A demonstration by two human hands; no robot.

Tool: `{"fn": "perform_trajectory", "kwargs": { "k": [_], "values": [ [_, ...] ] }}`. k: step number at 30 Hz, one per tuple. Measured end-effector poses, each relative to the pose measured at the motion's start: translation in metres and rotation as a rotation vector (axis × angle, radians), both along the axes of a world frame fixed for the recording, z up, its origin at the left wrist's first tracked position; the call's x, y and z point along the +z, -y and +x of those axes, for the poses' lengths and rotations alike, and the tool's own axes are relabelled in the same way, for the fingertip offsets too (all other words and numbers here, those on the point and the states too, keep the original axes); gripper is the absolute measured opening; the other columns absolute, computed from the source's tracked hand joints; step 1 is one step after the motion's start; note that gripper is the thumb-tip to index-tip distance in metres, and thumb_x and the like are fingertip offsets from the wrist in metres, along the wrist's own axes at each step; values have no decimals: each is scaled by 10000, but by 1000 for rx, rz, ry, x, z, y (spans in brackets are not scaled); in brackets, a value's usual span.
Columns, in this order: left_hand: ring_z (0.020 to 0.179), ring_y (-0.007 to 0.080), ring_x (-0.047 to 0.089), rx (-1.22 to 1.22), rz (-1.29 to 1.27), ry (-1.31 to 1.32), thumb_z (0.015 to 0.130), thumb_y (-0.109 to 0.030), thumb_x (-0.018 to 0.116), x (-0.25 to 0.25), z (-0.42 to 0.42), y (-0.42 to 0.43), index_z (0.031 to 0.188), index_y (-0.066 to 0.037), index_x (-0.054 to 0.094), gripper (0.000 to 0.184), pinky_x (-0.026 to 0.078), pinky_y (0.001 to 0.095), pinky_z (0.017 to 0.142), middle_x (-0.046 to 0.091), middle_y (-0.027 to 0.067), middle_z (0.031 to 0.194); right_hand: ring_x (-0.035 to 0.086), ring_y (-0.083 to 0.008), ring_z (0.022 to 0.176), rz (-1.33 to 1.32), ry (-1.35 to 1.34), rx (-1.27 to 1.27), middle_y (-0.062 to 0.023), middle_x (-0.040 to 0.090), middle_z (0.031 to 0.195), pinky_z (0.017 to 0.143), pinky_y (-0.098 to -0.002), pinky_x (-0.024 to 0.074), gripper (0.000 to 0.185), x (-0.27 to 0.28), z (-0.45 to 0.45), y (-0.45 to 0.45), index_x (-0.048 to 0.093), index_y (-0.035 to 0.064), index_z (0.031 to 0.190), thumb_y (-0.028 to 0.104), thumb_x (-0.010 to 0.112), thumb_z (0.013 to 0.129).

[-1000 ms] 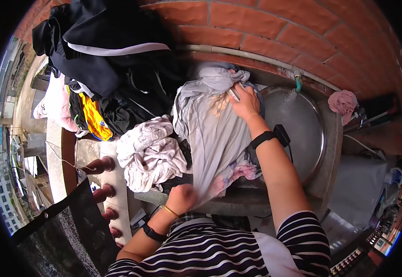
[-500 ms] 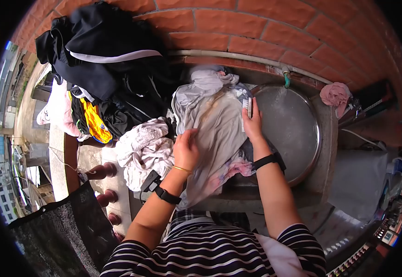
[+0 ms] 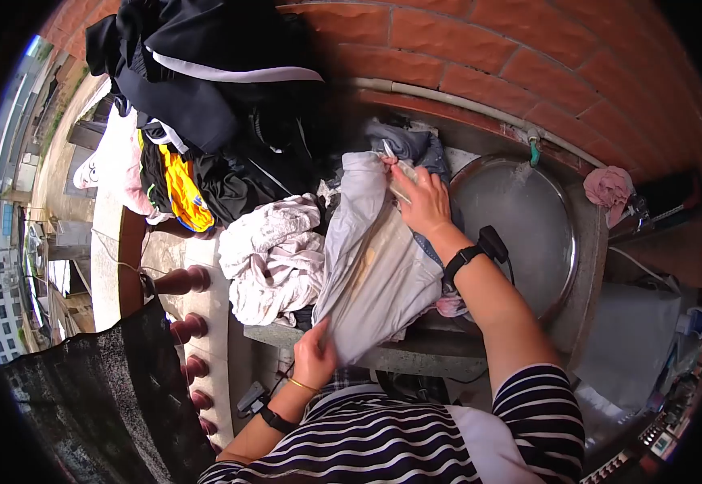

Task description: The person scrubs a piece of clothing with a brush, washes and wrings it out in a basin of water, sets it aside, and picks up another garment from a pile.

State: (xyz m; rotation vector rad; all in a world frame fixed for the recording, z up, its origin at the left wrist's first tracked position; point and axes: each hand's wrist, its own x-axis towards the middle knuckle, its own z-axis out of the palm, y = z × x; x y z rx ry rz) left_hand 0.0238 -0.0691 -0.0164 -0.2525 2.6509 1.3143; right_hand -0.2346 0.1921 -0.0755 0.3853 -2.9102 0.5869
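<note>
Gray cloth (image 3: 383, 282) is laid over worktop (image 3: 587, 266), L of round basin (image 3: 574, 234); its near edge is pinched in grip of L hand (image 3: 315, 355). Brush (image 3: 400, 185) is held in R hand (image 3: 425, 202) grip, nr cloth's upper pt.

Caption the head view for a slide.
Left hand grips a grey cloth while the right hand holds a brush near a round metal basin.

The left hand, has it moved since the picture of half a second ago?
Yes. Judged against the green tap, the left hand has moved farther away, toward the person's body, and now holds the grey cloth near its lower edge.
</note>
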Motion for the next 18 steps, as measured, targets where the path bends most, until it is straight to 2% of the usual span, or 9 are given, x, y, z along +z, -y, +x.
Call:
{"fn": "perform_trajectory", "kwargs": {
  "k": [2, 4, 7, 8, 10, 12, 15, 17, 18],
  "values": [
    [980, 391, 690, 14, 8, 25, 809, -26, 608, -1, -2, -1, 1215, 32, 642, 411, 535, 405, 875, 684, 283, 1040, 553, -359, 1021, 16, 120, -284, -130, 556, 1117, 882, -461, 465, 530, 0, -38, 6, 582, 263, 1360, 227, 691, 843],
    [980, 385, 691, 43, 56, -4, 804, -32, 606, -5, 1, 2, 1217, 29, 641, 419, 531, 394, 883, 688, 273, 1043, 555, -367, 1029, 9, 131, -248, -134, 555, 1131, 882, -467, 470, 520, 9, -17, 21, 578, 258, 1364, 248, 686, 855],
    [991, 343, 700, 80, 109, 52, 808, -39, 629, -5, -1, 4, 1215, 33, 646, 414, 528, 371, 885, 697, 259, 1057, 553, -386, 1051, -211, 253, 161, -132, 552, 1182, 935, -469, 457, 575, 30, 101, 39, 559, 283, 1396, 257, 712, 843],
    [1024, 304, 704, 99, 120, 132, 813, -35, 650, -3, -2, 3, 1222, 36, 645, 415, 520, 351, 909, 705, 244, 1083, 556, -358, 1054, -205, 273, 377, -123, 548, 1190, 938, -446, 460, 627, 34, 143, 42, 560, 317, 1400, 249, 723, 798],
    [949, 337, 704, 83, 121, 71, 804, -41, 626, -6, 0, 4, 1205, 26, 654, 407, 532, 371, 848, 699, 257, 1041, 557, -327, 1049, -54, 247, 667, -115, 544, 1203, 917, -426, 464, 667, 37, 162, 36, 577, 348, 1383, 227, 719, 743],
    [875, 370, 704, 60, 114, 12, 796, -47, 603, -10, 0, 3, 1188, 17, 664, 402, 545, 390, 786, 692, 269, 999, 546, -321, 1047, -17, 68, 464, -118, 545, 1204, 910, -411, 447, 628, 7, 83, 20, 618, 299, 1336, 168, 692, 726],
    [836, 377, 697, 24, 101, -20, 786, -45, 605, -7, -3, 4, 1199, -19, 670, 420, 543, 389, 760, 691, 268, 977, 557, -360, 1023, 18, -3, -138, -133, 558, 1135, 902, -460, 465, 550, -14, -40, 9, 613, 249, 1328, 220, 731, 792],
    [809, 296, 703, -23, 52, 200, 812, -75, 679, 2, -11, 8, 1172, -26, 689, 363, 543, 369, 751, 707, 193, 898, 562, -375, 1105, -82, 182, -266, -165, 553, 1184, 970, -437, 463, 551, -10, -67, 11, 613, 217, 1335, 294, 749, 806],
    [809, 296, 703, -32, 49, 192, 812, -75, 679, 8, -12, 9, 1172, -26, 689, 363, 543, 369, 751, 707, 193, 898, 562, -375, 1105, -86, 174, -275, -165, 553, 1184, 970, -437, 463, 551, -12, -63, 5, 613, 217, 1335, 294, 749, 806]
  ]
}}
